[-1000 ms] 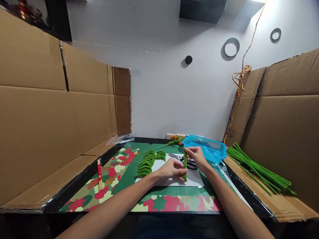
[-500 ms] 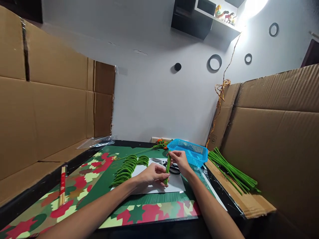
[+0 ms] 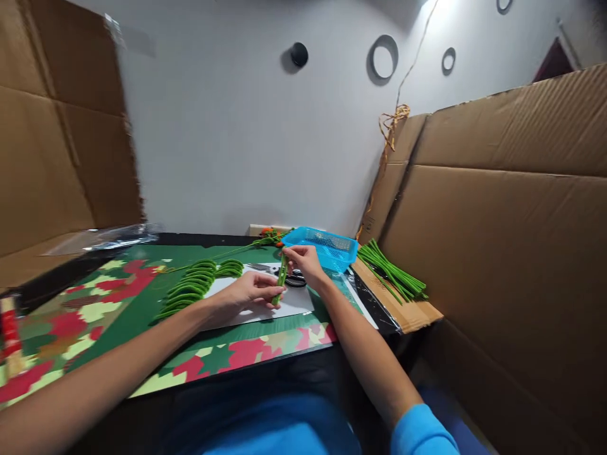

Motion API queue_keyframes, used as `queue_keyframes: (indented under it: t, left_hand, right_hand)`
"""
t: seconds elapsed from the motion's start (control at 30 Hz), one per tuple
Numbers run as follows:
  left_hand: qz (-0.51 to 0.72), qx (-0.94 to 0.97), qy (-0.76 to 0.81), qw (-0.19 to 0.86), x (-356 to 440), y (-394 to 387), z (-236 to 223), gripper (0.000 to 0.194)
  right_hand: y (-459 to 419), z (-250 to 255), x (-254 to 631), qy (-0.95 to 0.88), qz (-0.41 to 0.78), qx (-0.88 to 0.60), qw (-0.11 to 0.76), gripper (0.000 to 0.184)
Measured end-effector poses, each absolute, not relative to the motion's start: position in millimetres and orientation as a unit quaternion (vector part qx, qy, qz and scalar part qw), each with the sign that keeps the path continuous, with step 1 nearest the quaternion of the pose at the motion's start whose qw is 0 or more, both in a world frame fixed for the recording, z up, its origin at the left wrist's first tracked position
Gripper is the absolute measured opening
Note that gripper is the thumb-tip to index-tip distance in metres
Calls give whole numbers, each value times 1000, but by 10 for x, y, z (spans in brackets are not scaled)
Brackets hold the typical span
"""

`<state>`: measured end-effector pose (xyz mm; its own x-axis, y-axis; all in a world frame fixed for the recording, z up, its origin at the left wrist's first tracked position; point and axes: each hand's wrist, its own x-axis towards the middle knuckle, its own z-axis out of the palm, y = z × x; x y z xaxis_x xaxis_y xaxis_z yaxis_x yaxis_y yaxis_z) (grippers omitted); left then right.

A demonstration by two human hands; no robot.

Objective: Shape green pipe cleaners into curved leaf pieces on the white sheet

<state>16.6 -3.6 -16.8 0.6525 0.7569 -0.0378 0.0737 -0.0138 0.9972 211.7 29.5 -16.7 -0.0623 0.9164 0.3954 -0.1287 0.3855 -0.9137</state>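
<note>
Nearest, a smooth blue sleeve (image 3: 422, 431) ends on the right arm, below the edge of the counter (image 3: 205, 240). A glossy sheet (image 3: 241, 354) patterned in red, cream and green leaf-like patches borders a plain green area, with pale sticks (image 3: 11, 335) in a red band lying at far left.

Over a flat white sheet (image 3: 296, 307), the left hand (image 3: 252, 293) is clamped on the lower end of a green bundle (image 3: 282, 272), while the right hand (image 3: 306, 262) is closed on its top. The bundle is narrow, long and slightly tilted, fuzzy-looking, with lengths running side by side; it is held up between both hands, in front of the black-handled scissors (image 3: 296, 280). To the left, plush, arched green pieces (image 3: 192, 284) overlap in a slanting row, and a smaller cluster (image 3: 230, 268) of them sits just beside its far end.

Behind the right hand stands a blue plastic basket (image 3: 327, 240) with perforated walls. Straight, slim green stems (image 3: 396, 272) fan out over ribbed brown cardboard (image 3: 417, 316) to its right. Orange flowers (image 3: 271, 232) lie just left of the basket, and crinkled clear plastic (image 3: 111, 237) lies at the left. Farther back, a twisted orange cord (image 3: 391, 126) hangs against the matte grey wall (image 3: 237, 145).
</note>
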Motion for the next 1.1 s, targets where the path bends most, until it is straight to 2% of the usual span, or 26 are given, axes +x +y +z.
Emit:
queue_keyframes:
  t: [0.33, 0.6, 0.9, 1.1]
  left_hand:
    - [253, 660, 315, 634, 137, 16, -104, 37]
    - [244, 669, 306, 631, 66, -98, -107, 35]
    - [246, 648, 310, 651, -6, -1, -204, 43]
    - [251, 647, 317, 647, -3, 1, -183, 44]
  right_hand:
    - [338, -135, 2097, -574, 450, -320, 605, 55]
    - [319, -203, 2044, -555, 437, -328, 627, 53]
    - [294, -226, 2002, -554, 463, -305, 622, 48]
    - [253, -204, 2050, -541, 490, -286, 621, 51]
